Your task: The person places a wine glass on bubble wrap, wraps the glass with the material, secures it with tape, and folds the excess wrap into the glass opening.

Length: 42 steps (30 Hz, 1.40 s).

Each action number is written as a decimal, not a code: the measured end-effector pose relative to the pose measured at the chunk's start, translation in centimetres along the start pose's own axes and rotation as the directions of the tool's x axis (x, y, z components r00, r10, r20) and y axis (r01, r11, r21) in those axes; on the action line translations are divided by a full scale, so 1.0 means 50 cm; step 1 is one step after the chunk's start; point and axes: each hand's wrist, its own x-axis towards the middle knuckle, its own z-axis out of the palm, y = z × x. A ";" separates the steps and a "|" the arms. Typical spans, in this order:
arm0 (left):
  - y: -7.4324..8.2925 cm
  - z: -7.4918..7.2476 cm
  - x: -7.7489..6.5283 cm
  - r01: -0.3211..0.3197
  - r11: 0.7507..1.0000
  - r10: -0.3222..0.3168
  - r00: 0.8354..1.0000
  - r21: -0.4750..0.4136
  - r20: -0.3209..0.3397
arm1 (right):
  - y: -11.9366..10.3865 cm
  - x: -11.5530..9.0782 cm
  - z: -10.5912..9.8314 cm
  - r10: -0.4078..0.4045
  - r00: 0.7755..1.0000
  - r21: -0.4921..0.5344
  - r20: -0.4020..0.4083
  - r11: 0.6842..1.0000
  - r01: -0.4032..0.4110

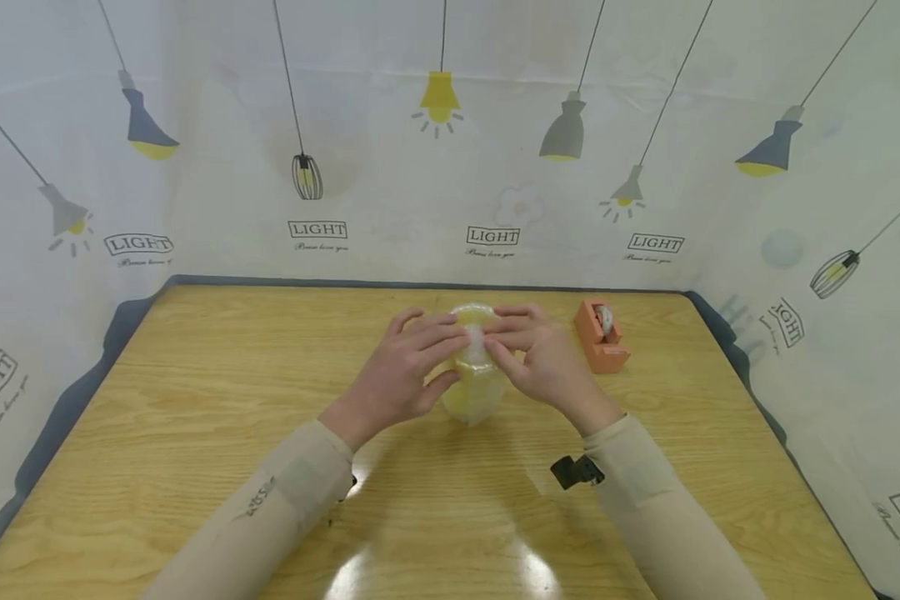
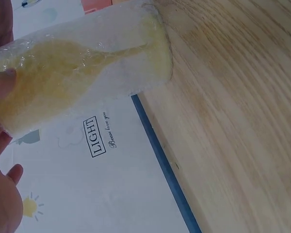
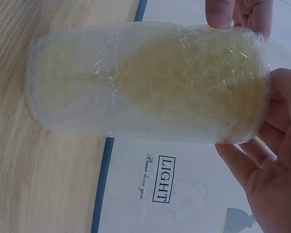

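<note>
A yellow-tinted stemmed glass wrapped in clear bubble wrap (image 1: 474,398) stands upright on the wooden table, its bowl upward and its stem showing through the layers in both wrist views. My left hand (image 1: 401,367) holds the upper end from the left, with the thumb against the side and fingers over the top edge. From the opposite side my right hand (image 1: 547,362) grips the same end, fingertips close to the left ones. Between the fingertips a whitish patch of wrap (image 1: 476,343) shows at the rim. The fingers cover part of the top.
A salmon-coloured tape dispenser (image 1: 602,337) with a roll of tape sits to the right of the wrapped glass, near my right hand. White cloth printed with lamps (image 1: 397,192) surrounds the table (image 1: 270,333) at the back and sides.
</note>
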 end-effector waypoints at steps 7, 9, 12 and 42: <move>0.003 0.001 0.001 0.010 0.998 -0.012 1.000 0.062 0.029 | -0.007 0.000 0.001 -0.036 0.998 -0.072 0.042 0.997 0.039; 0.004 0.003 0.002 0.008 0.997 -0.010 1.000 0.080 0.025 | -0.010 0.002 0.002 -0.041 0.997 -0.102 0.059 0.994 0.047; 0.006 0.005 0.003 0.012 0.994 -0.016 0.999 0.109 0.037 | -0.014 0.004 0.004 -0.045 0.996 -0.143 0.081 0.988 0.056; 0.008 0.010 0.017 0.045 0.999 -0.045 0.999 0.017 0.024 | -0.011 0.008 0.020 -0.126 0.992 -0.222 0.031 0.966 0.130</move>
